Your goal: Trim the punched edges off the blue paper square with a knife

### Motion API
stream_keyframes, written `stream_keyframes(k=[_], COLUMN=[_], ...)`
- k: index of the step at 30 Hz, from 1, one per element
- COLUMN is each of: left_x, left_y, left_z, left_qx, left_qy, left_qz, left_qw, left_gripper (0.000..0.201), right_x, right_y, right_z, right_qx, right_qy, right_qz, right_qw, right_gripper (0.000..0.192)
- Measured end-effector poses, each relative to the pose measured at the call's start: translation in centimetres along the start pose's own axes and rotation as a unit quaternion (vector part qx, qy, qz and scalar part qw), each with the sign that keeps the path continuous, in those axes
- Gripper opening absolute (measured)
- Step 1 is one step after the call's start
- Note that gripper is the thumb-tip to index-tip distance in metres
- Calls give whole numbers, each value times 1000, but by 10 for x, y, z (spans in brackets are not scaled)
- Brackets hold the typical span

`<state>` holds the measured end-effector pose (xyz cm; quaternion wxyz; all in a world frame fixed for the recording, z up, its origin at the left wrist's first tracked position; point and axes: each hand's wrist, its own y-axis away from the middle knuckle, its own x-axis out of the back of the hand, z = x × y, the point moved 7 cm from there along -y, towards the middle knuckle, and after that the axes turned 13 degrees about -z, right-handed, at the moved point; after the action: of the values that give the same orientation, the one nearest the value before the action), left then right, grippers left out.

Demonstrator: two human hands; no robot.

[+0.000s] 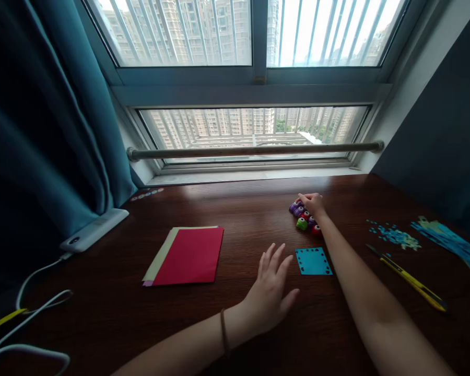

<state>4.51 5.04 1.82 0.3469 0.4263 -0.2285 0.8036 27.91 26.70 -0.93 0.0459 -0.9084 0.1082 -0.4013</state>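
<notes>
**Right hand at the cluster of eyed pieces; left hand free**

Largest item: a dark wooden desk (pixel 243 209) below the window (pixel 254 125). On its left half lies a stack of coloured sheets (pixel 188 256), red uppermost, pale green showing at one side. On the right are blue and pale green strips (pixel 450 240) and a yellow cutter (pixel 413 283), blade tip pointing away from the person.

Left hand (pixel 272 297): fingers spread, holding nothing, just left of the blue square (pixel 314 261). Right hand (pixel 313 203): fingers curled in at the cluster's far edge; whether they grip a piece, I cannot tell.

Step in hand, in my judgement: picking out or placing one piece. The next move would call for a light, exact pinch that leaves the neighbours undisturbed.

The blue square lies flat between the forearms, dark spots along its edges, possibly holes; its middle is plain.

The eyed pieces (pixel 304 215) sit close together beyond it: purple, red and green, glossy, with round eye markings. Partly hidden; count not established.

Smallest: blue and pale scraps (pixel 395 235), loosely scattered beyond the cutter.
</notes>
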Motion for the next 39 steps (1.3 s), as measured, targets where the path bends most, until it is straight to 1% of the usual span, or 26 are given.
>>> stream_keyframes(k=[4, 11, 14, 17, 21, 24, 29, 31, 33, 35, 37, 39], left_x=[-2, -1, 0, -1, -4, -7, -9, -9, -9, -9, -10, -11], left_y=[7, 15, 16, 17, 17, 16, 14, 13, 10, 6, 1, -2], left_z=[-2, -3, -1, -1, 0, 0, -1, -1, -1, 2, 5, 9], left_qx=[3, 10, 6, 6, 8, 5, 2, 2, -1, -9, -18, -26], left_qy=[-31, -63, -75, -88, -98, -100, -104, -108, -109, -108, -107, -110], left_qz=[-21, -40, -47, -65, -83, -88, -87, -87, -88, -88, -91, -94], left_qw=[999, 997, 996, 994, 992, 991, 991, 990, 990, 990, 990, 989], left_gripper=[58, 60, 60, 60, 60, 60, 59, 59, 59, 58, 58, 58], right_x=[-26, -72, -84, -88, -86, -80, -51, -41, -38, -39, -43, -44], right_y=[1, -3, -4, -3, -2, -6, -18, -22, -24, -24, -23, -22], right_z=[-32, -84, -100, -106, -103, -98, -81, -71, -62, -53, -45, -37], right_qx=[9, 34, 53, 69, 87, 101, 117, 124, 132, 138, 139, 139], right_qy=[0, -4, -18, -41, -86, -136, -202, -200, -177, -147, -122, -108], right_qz=[-16, -43, -55, -61, -67, -76, -65, -75, -102, -135, -159, -171], right_qw=[1000, 998, 997, 995, 990, 983, 970, 969, 970, 970, 970, 970], right_gripper=[39, 34, 34, 34, 33, 32, 40, 36, 25, 18, 18, 16])
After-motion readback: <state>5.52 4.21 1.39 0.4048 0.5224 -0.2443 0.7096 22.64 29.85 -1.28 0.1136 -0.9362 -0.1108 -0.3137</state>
